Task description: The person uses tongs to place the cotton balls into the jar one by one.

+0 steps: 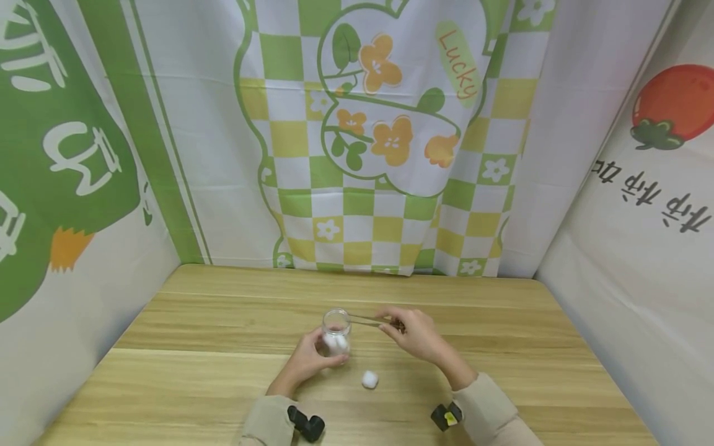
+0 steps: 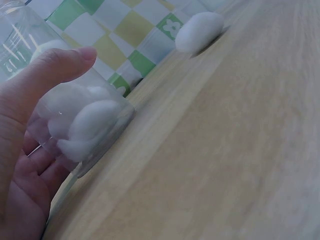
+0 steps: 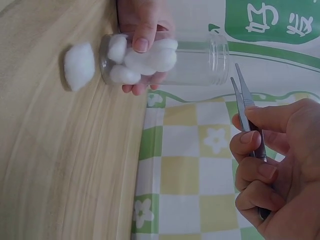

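Observation:
My left hand [image 1: 310, 360] grips a clear jar [image 1: 337, 321] that stands upright and lidless on the table, its thumb [image 2: 55, 67] across the side. Several white cotton balls [image 3: 150, 60] fill the jar's lower part. In my right hand [image 1: 417, 334] is a pair of metal tweezers [image 3: 245, 102], pinched between thumb and fingers. The tweezers' tips are slightly apart, hold nothing, and point at the jar's mouth from the right, just beyond the rim in the right wrist view. One loose cotton ball [image 1: 369, 379] lies on the table near the jar, between the two hands.
The wooden table [image 1: 223, 310] reaches back to a green and yellow checked cloth [image 1: 357, 210]. White printed cloths hang at the left [image 1: 156, 266] and right [image 1: 613, 260] sides. A black camera sits on each wrist.

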The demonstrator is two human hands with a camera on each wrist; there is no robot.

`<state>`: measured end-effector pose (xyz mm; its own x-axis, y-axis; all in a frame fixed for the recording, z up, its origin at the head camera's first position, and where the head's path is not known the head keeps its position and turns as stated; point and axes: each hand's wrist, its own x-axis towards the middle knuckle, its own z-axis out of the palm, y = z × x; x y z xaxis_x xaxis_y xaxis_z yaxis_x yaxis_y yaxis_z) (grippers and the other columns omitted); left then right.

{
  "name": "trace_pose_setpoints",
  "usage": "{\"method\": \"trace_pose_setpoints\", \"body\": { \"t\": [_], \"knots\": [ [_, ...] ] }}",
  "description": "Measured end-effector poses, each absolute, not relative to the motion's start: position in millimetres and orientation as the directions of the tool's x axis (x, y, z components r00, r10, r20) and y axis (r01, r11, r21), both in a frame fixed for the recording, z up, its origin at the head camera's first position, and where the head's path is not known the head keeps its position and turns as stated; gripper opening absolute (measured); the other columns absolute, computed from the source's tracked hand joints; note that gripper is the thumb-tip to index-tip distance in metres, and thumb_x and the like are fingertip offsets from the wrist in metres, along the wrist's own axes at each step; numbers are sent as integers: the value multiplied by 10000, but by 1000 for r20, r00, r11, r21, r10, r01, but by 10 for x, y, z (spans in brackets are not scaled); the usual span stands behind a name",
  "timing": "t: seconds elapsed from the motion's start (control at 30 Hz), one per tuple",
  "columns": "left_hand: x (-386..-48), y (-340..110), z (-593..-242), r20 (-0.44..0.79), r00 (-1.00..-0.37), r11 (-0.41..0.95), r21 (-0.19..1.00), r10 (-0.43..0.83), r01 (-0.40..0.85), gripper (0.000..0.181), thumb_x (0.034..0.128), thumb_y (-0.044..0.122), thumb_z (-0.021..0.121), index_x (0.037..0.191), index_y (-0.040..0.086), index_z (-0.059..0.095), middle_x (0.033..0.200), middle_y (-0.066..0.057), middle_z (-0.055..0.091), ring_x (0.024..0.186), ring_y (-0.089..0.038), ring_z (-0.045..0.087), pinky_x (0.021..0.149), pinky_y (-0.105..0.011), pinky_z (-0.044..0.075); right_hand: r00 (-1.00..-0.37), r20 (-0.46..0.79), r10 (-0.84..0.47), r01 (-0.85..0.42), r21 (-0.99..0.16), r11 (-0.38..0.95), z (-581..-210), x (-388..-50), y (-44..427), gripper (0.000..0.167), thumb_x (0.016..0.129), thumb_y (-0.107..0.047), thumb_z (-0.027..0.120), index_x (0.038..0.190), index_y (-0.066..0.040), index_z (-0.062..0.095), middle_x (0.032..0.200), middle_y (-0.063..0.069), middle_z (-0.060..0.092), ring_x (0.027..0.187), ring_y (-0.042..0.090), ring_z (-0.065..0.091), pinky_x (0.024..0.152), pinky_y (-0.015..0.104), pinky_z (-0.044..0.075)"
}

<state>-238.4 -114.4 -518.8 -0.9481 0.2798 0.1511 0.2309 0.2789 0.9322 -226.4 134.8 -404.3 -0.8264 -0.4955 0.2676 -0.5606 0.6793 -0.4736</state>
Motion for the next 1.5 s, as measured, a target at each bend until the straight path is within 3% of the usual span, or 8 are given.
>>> {"method": "trace_pose_setpoints", "body": {
  "t": [0.53,0.87,1.2,1.5],
  "knots": [
    [-2400,-1138,-5219,164,-951,293,925,263,241,572,729,185,837,1239,111,587,1262,-143,649,1131,-222,619,934,-238,463,-830,229,-509,-547,-514,661,-4083,-2180,1447,208,938,-161,606,1117,-76,671,764,44,701,597,-46,439,546,145,403],
    [-2381,-1140,-5195,128,-955,268,942,268,202,584,732,181,833,1254,132,576,1298,-148,624,1191,-316,582,1019,-454,448,-839,218,-498,-536,-492,687,-4145,-2150,1525,215,932,-168,615,1127,-97,670,790,36,707,635,-47,477,568,140,412],
    [-2384,-1137,-5182,123,-957,280,940,262,197,574,727,171,836,1242,134,586,1265,-139,644,1150,-272,603,953,-274,455,-823,224,-523,-560,-480,675,-4175,-2122,1570,189,930,-154,617,1102,-96,670,792,34,716,640,-46,501,570,139,418],
    [-2381,-1140,-5196,128,-956,276,940,264,202,577,732,183,836,1247,128,583,1260,-144,646,1150,-273,607,937,-240,459,-821,206,-533,-561,-465,684,-4233,-2110,1590,193,917,-160,635,1094,-99,681,866,43,735,705,31,613,615,145,464]
  ]
}}
